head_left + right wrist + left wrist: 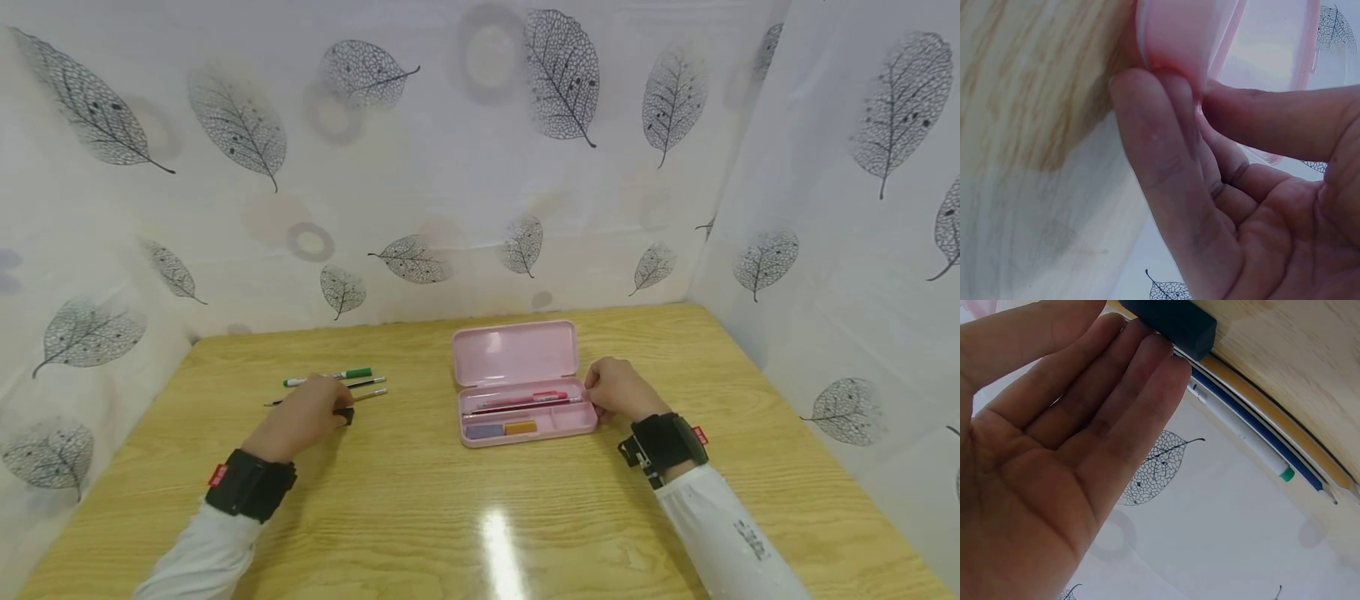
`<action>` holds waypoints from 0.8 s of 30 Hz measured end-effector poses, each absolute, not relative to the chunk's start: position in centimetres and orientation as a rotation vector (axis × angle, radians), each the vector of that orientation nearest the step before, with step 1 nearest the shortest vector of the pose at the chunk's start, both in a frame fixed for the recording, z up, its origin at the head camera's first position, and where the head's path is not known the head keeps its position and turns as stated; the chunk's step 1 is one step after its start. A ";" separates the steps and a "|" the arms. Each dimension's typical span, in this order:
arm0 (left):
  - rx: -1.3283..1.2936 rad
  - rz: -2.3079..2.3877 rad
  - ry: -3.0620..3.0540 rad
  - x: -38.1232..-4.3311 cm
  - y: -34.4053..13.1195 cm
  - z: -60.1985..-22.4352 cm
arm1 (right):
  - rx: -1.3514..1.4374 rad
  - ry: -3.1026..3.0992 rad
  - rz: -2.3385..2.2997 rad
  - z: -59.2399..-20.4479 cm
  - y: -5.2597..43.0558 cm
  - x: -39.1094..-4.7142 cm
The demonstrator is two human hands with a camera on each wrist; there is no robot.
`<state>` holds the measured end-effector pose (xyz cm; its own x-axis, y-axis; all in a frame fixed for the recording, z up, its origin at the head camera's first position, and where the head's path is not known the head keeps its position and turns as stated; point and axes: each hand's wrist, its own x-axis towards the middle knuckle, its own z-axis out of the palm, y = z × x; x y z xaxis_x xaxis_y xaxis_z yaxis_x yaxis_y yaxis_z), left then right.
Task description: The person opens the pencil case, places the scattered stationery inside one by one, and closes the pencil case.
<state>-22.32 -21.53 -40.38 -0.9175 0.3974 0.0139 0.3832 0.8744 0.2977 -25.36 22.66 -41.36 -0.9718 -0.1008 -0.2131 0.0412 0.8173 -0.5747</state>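
Observation:
My left hand (303, 414) is low over the left of the table, with a small dark rectangular block (346, 415) between thumb and fingers. In the left wrist view, the fingertips line the long side of this block (1175, 325), and the thumb's end reaches the top edge. My right hand (618, 387) pinches the right end of an open pink pencil case (517, 354). Close up, thumb and fingers are on the case's pink wall (1175, 37). Inside it lie a red pen (550, 397), a dark pencil (517, 407), a bluish block (485, 431) and an orange block (521, 427).
Beyond my left hand lie a green-capped white marker (357, 373), a dark blue pencil (367, 382) and a yellow pencil (371, 394), side by side. The wooden table (405, 508) meets a leaf-patterned curtain (450, 167) at the back and sides.

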 end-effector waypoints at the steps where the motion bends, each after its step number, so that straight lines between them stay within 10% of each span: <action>1: 0.620 0.456 2.992 -22.3 -21.5 -40.4 | -0.043 2.766 -0.886 -41.4 22.6 -25.4; 24: 0.586 0.423 3.006 -22.5 -21.3 -41.0 | -0.036 2.767 -0.868 -41.4 22.6 -25.5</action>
